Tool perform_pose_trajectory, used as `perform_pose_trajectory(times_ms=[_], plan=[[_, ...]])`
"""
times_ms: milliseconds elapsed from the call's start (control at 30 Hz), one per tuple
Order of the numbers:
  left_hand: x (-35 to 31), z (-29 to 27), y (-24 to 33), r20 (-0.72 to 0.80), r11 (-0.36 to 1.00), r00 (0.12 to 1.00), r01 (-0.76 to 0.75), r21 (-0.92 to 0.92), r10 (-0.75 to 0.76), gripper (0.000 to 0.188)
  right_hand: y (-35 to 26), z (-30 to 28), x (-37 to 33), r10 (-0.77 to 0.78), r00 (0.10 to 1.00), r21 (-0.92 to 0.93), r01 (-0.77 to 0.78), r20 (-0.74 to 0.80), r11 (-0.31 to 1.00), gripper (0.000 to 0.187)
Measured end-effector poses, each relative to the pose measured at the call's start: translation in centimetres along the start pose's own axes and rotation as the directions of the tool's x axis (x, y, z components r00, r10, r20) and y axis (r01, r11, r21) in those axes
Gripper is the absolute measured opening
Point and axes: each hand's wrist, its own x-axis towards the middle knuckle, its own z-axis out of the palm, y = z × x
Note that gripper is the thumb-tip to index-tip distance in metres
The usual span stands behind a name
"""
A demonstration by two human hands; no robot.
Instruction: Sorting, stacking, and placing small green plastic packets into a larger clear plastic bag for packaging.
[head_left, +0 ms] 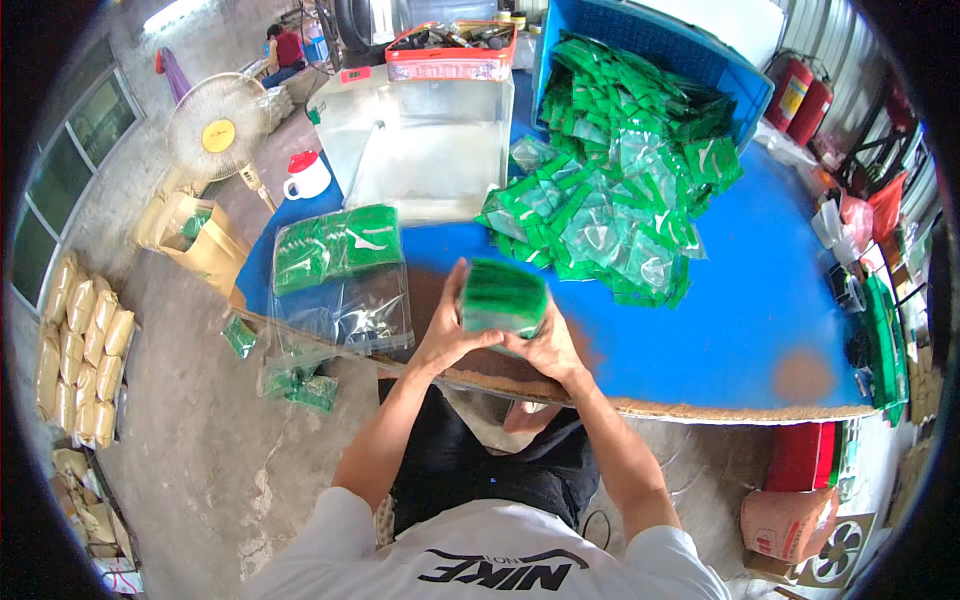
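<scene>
Forearms angle inward to the near edge of the table. Left hand and right hand flank a stack of green-and-clear plastic packets, fingers gripping its sides, thumbs slanting together along the near face.

Near the centre, the left hand and right hand are partly hiding the lower sides of the green stack, whose top is blurring into streaks. At 6 o'clock the lower edge is cutting off the white shirt; at 1 o'clock the upper edge is cropping the blue bin. Dark items at 12 o'clock are appearing too small to identify.
</scene>
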Motion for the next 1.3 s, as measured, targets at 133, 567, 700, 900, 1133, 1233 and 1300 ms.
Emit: perform_pose_trajectory(times_ms=[133,567,700,900,1133,1233,1300], plan=[[-2.1,4.2,0.1,-0.395,0.973,0.918,-0.062,-0.221,-0.031,0.114,-0.1,0.8,-0.6,0.244,0.960,0.485,-0.152,-0.133,0.861,0.061],[-2.1,1.3,1.0,0.143,0.882,0.984,-0.160,0.444,0.107,0.136,0.6,-3.6,-1.6,0.114,0.993,0.054,-0.111,-0.042,0.992,0.090],[-1.9,1.5,1.3,0.119,0.951,0.993,-0.052,0.304,0.017,0.124,0.8,-3.2,-1.4,0.150,0.987,0.111,-0.156,0.054,0.982,0.083],[-0.5,1.5,0.5,0.090,0.936,0.995,0.018,0.353,-0.053,0.094,-4.9,-4.9,-2.8,-0.455,0.875,-0.592,0.281,-0.167,0.756,0.117],[-0.5,1.5,1.2,-0.017,0.925,0.991,0.127,0.357,-0.130,0.081,-9.8,-0.7,2.6,-0.292,0.861,-0.805,0.499,0.417,0.320,0.110],[-0.9,1.7,1.6,0.101,0.899,0.993,0.003,0.439,-0.053,0.082,-9.9,-2.0,3.0,-0.198,0.836,-0.766,0.548,0.511,0.337,0.091],[-1.3,1.5,2.5,0.180,0.880,0.984,-0.082,0.467,-0.004,0.091,-9.9,-2.3,1.7,-0.116,0.888,-0.674,0.417,0.445,0.610,0.074]])
